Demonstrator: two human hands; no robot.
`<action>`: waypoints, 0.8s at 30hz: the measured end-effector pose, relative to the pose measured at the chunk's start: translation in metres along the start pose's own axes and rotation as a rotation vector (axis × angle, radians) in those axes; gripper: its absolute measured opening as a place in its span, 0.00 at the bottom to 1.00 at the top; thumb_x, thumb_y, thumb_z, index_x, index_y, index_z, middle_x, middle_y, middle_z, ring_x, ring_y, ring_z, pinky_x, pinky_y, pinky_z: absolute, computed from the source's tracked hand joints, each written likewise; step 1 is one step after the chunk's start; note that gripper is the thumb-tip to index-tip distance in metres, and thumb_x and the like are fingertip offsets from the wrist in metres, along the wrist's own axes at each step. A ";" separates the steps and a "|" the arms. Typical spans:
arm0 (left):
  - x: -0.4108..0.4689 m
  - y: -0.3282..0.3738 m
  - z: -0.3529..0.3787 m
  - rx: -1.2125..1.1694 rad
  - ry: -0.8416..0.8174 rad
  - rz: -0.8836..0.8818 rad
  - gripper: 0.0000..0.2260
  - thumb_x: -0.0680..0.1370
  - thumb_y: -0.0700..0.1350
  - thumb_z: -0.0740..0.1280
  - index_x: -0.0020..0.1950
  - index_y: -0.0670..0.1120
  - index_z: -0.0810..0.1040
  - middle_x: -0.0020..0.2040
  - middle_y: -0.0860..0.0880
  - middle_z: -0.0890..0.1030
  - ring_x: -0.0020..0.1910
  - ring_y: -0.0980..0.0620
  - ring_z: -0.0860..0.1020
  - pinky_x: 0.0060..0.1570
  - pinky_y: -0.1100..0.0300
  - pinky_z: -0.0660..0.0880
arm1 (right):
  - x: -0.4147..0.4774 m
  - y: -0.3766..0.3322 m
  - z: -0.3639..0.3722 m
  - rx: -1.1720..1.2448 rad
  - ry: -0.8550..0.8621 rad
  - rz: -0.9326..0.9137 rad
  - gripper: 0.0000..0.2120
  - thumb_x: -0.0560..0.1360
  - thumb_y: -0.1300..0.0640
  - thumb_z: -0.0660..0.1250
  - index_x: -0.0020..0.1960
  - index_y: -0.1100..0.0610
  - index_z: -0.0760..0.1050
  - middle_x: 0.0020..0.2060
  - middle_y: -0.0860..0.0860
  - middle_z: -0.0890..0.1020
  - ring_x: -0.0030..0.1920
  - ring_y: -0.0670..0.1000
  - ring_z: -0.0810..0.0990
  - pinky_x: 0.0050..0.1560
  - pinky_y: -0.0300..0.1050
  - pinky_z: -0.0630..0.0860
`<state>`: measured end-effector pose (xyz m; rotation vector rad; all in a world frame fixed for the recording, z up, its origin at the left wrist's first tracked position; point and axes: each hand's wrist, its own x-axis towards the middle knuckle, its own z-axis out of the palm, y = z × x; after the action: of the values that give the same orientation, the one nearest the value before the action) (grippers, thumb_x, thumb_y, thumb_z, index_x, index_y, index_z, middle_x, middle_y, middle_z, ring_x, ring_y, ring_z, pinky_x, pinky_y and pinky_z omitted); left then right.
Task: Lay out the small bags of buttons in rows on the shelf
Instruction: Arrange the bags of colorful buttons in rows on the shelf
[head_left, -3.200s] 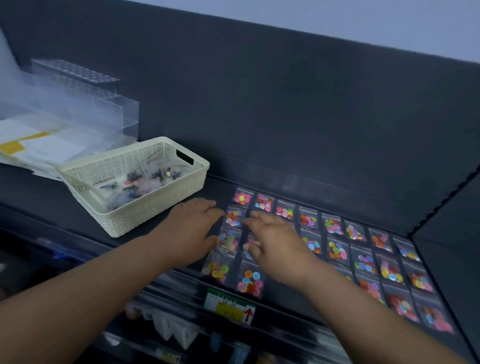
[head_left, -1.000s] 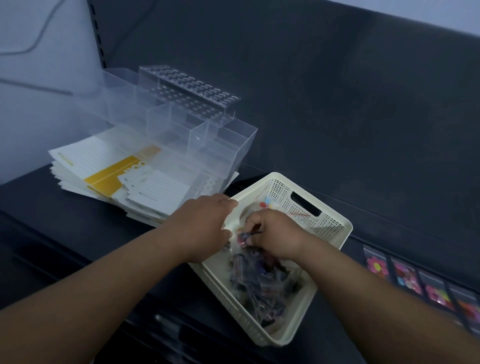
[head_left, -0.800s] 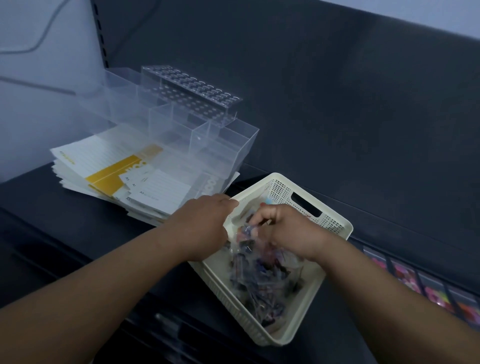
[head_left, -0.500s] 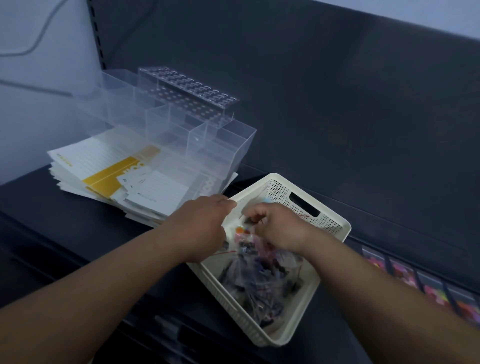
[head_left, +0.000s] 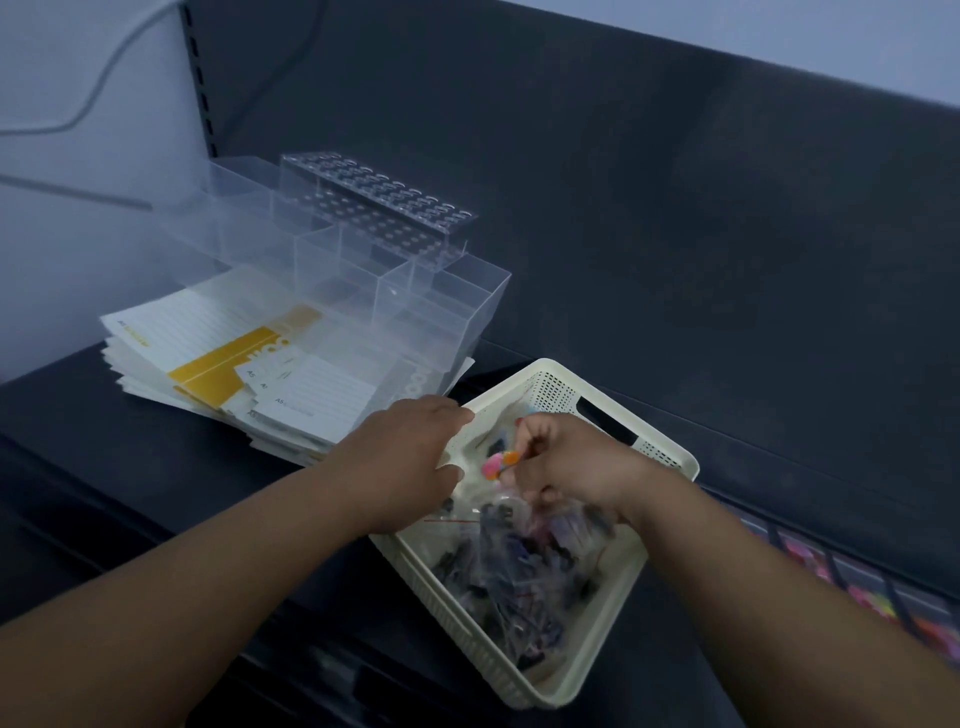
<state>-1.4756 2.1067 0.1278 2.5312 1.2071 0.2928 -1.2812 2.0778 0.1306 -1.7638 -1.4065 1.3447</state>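
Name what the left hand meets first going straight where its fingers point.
The left hand lies at the rim of the basket; beyond that, probably the small bag pinched by the right hand, though depth is unclear.

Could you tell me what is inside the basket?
Clear bags of dark buttons; the right hand pinches a bag of pink and orange buttons. It and the left hand cover what lies beneath.

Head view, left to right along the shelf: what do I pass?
stack of notepads → cream basket with loose bags inside → rows of button bags already laid out at the far right edge.
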 end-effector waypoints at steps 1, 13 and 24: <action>0.000 0.000 0.000 -0.031 0.032 -0.002 0.25 0.79 0.50 0.62 0.75 0.51 0.60 0.75 0.53 0.62 0.71 0.53 0.62 0.69 0.59 0.60 | -0.003 -0.003 -0.002 0.025 -0.025 -0.005 0.15 0.69 0.71 0.71 0.37 0.55 0.69 0.43 0.60 0.83 0.33 0.51 0.78 0.31 0.40 0.72; 0.011 0.020 -0.004 -0.540 0.217 -0.142 0.03 0.75 0.43 0.68 0.47 0.52 0.77 0.33 0.53 0.76 0.30 0.54 0.75 0.28 0.66 0.69 | -0.016 -0.013 -0.015 0.150 0.104 -0.098 0.10 0.71 0.71 0.68 0.42 0.57 0.74 0.37 0.53 0.80 0.28 0.45 0.78 0.29 0.40 0.71; 0.010 0.014 -0.007 -0.535 0.243 -0.202 0.05 0.75 0.45 0.69 0.50 0.51 0.77 0.39 0.53 0.79 0.37 0.55 0.80 0.35 0.63 0.73 | 0.018 0.027 -0.025 -0.537 0.130 0.079 0.30 0.65 0.59 0.77 0.64 0.47 0.71 0.54 0.48 0.78 0.53 0.48 0.78 0.57 0.44 0.75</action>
<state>-1.4616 2.1078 0.1396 1.9398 1.2529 0.7750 -1.2478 2.0894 0.1105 -2.2160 -1.7495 0.9152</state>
